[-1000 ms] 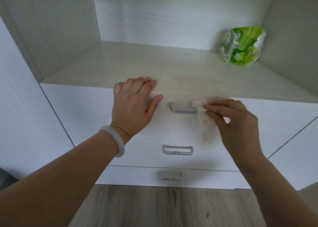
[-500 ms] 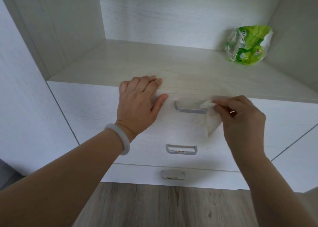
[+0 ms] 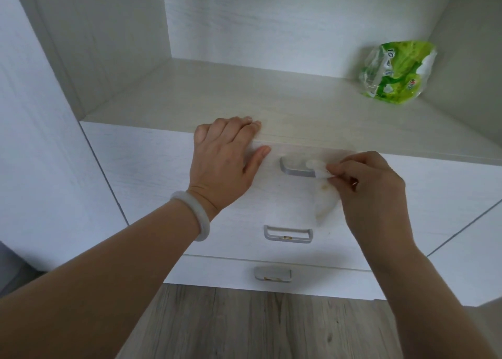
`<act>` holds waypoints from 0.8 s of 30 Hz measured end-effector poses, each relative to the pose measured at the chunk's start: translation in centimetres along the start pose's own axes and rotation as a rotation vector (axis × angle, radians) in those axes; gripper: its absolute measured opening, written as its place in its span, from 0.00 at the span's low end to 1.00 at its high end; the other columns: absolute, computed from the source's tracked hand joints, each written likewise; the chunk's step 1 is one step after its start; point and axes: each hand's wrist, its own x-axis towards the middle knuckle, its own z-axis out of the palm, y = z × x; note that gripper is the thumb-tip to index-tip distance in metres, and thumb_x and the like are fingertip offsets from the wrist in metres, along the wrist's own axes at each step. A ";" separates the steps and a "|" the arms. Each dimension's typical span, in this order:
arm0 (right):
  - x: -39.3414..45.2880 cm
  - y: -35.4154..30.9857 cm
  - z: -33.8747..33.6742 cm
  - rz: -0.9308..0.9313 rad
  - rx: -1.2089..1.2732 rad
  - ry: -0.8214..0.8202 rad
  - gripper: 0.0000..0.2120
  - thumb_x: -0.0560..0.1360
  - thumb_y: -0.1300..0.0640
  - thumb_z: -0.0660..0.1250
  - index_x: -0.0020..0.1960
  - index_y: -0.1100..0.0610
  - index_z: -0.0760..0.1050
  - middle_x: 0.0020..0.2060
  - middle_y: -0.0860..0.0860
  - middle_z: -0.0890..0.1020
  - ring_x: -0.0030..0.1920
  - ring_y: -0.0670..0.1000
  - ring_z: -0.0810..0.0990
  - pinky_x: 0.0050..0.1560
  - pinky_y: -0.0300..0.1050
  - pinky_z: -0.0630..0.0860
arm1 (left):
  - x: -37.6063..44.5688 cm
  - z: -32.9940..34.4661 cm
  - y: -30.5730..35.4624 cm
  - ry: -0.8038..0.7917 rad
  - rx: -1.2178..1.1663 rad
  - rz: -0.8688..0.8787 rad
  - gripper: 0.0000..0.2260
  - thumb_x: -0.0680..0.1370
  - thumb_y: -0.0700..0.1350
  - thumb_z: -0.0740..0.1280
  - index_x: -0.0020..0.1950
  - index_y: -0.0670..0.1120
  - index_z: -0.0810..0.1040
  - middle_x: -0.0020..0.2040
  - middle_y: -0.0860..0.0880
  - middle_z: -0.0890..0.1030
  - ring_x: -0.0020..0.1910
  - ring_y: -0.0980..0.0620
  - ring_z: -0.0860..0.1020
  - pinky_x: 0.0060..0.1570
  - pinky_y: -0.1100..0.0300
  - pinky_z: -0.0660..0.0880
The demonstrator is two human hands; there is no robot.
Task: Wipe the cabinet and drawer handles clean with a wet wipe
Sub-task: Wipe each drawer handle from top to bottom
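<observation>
My right hand (image 3: 372, 192) pinches a white wet wipe (image 3: 324, 195) and presses its top fold onto the right end of the top drawer's silver handle (image 3: 294, 168). The wipe hangs below my fingers and shows brownish smudges. My left hand (image 3: 225, 163) lies flat on the top drawer's front, fingers hooked over the shelf edge, thumb just left of the handle. A second silver handle (image 3: 288, 233) sits on the drawer below, and a third handle (image 3: 273, 274) on the lowest drawer; both show small yellowish marks.
A green wet-wipe pack (image 3: 396, 73) lies at the back right of the open white shelf (image 3: 244, 95). White cabinet panels flank the drawers left and right. Grey wood-look floor (image 3: 244, 326) runs beneath the lowest drawer.
My right hand has drawn the wipe up from a loose drape to a tight fold on the handle's right end. The left hand stays planted; the view has shifted slightly.
</observation>
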 end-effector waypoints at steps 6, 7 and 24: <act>0.7 -2.9 1.9 -0.098 -0.047 -0.081 0.04 0.73 0.61 0.70 0.47 0.58 0.82 0.42 0.52 0.78 0.42 0.57 0.78 0.47 0.49 0.75 | 0.0 -0.2 -0.1 -0.014 0.005 0.007 0.18 0.80 0.58 0.60 0.62 0.48 0.78 0.60 0.51 0.79 0.55 0.49 0.76 0.52 0.53 0.63; 0.8 -2.5 1.5 -0.083 -0.057 -0.076 0.04 0.72 0.58 0.71 0.47 0.56 0.82 0.42 0.50 0.79 0.42 0.56 0.79 0.45 0.48 0.75 | 0.0 -0.2 -0.1 -0.016 0.006 0.009 0.19 0.80 0.58 0.60 0.62 0.48 0.78 0.60 0.51 0.79 0.55 0.49 0.76 0.52 0.53 0.63; 0.1 -0.3 -0.9 0.071 0.037 -0.063 0.09 0.72 0.55 0.72 0.52 0.54 0.83 0.43 0.51 0.84 0.37 0.51 0.80 0.48 0.50 0.78 | 0.0 -0.1 0.0 -0.009 0.009 0.016 0.19 0.80 0.58 0.59 0.62 0.48 0.78 0.60 0.51 0.79 0.56 0.49 0.76 0.52 0.53 0.64</act>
